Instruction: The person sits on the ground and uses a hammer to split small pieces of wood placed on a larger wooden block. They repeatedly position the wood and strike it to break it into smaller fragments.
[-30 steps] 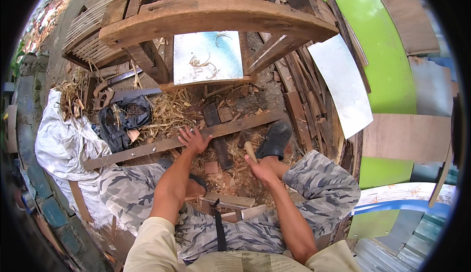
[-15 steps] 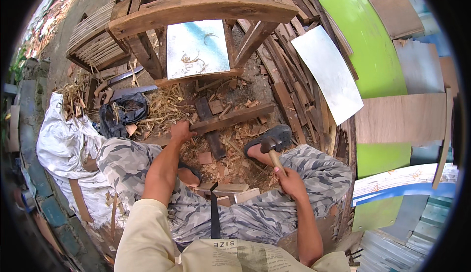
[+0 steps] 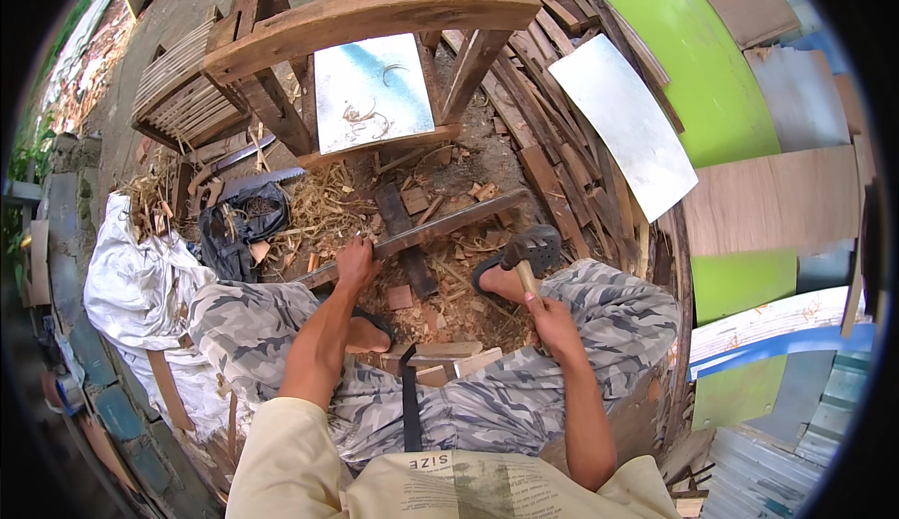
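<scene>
My left hand [image 3: 357, 263] is closed around a long wooden plank [image 3: 459, 221] that slants across the space between my legs. Tilted up, the plank shows a narrow face toward me. A darker wooden block [image 3: 418, 274] lies crosswise beneath it on the chip-strewn ground. In my right hand [image 3: 556, 327] is a hammer [image 3: 526, 277], gripped by its light wooden handle above my right knee. The hammer's dark head points forward, over my shoe [image 3: 537, 246], apart from the plank.
Ahead stands a wooden frame [image 3: 375, 19] with a white sheet [image 3: 373, 90] on its lower part. Handsaws [image 3: 253, 180] and a black plastic bag [image 3: 245, 229] lie left, beside a white sack [image 3: 140, 276]. Stacked timber [image 3: 552, 159] and green panels [image 3: 712, 79] line the right.
The plank has been tilted in my left hand, so a narrower face shows. The hammer has shifted slightly, still in my right hand. The whole view has moved a little.
</scene>
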Motion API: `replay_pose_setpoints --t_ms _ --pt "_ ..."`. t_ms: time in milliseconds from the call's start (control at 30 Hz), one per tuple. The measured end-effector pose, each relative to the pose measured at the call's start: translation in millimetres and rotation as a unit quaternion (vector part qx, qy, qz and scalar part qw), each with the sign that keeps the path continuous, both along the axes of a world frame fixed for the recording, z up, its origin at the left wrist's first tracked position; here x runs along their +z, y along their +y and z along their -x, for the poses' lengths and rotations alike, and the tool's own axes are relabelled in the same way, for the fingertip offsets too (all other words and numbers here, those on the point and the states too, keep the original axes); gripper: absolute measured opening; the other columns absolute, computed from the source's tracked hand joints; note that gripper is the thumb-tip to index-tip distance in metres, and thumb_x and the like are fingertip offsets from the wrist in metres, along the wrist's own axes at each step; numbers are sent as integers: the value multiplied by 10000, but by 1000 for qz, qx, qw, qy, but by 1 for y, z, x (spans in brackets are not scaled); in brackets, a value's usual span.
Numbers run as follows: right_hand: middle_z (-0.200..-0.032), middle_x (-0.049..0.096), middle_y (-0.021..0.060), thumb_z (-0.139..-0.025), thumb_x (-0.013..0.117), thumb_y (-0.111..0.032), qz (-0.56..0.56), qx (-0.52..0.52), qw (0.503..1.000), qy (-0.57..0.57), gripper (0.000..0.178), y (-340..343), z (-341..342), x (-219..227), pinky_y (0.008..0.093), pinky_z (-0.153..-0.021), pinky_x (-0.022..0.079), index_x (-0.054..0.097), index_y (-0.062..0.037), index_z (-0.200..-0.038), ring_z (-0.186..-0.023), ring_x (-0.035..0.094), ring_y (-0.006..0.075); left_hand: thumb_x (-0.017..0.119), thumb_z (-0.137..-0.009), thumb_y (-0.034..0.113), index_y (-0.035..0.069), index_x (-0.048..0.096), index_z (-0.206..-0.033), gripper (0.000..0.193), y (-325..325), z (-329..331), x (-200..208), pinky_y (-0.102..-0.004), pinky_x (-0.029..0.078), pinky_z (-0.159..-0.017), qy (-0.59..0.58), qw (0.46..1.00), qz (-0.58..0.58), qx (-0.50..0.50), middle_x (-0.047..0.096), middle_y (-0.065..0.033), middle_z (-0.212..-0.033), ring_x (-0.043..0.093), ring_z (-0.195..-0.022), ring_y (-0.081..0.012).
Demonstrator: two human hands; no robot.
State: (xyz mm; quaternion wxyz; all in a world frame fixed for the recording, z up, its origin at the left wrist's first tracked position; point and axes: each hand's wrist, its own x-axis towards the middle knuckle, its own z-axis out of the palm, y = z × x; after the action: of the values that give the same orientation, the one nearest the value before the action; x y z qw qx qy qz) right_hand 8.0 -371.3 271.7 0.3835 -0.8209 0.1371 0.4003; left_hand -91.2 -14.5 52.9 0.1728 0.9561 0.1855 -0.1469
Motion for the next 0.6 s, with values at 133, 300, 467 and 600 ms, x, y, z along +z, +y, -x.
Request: replay_pose_setpoints --t_ms 133,300,467,600 --pt "-563 525 45 -965 533 -445 12 56 998 27 476 17 6 3 321 -428 401 611 17 -879 -427 510 159 720 -786 285 30 533 -1252 563 -3 1 -4 -476 508 -892 25 999 -4 38 574 -153 -1181 544 -1153 -334" --pt "-603 585 121 -937 538 -499 71 207 975 -42 549 30 13 -10 385 -516 453 628 42 -941 -502 584 234 655 -856 348 38 338 -1446 738 -12 5 3 -496 444 -1017 85 991 88 55 453 -207 -1413 408 -1330 -366" --pt "-774 664 235 -930 495 -519 47 227 972 22 614 48 13 -5 465 -731 490 642 77 -923 -775 676 371 580 -891 448 -35 366 -1421 748 -32 6 12 -460 387 -1066 61 990 91 84 469 -282 -1390 449 -1297 -420" --pt "-776 669 221 -916 536 -470 16 179 983 45 562 35 10 -7 440 -676 502 651 80 -914 -702 677 349 430 -900 671 -19 406 -1408 857 -90 -42 67 -465 400 -1045 117 867 400 272 493 -234 -1377 490 -1253 -377"
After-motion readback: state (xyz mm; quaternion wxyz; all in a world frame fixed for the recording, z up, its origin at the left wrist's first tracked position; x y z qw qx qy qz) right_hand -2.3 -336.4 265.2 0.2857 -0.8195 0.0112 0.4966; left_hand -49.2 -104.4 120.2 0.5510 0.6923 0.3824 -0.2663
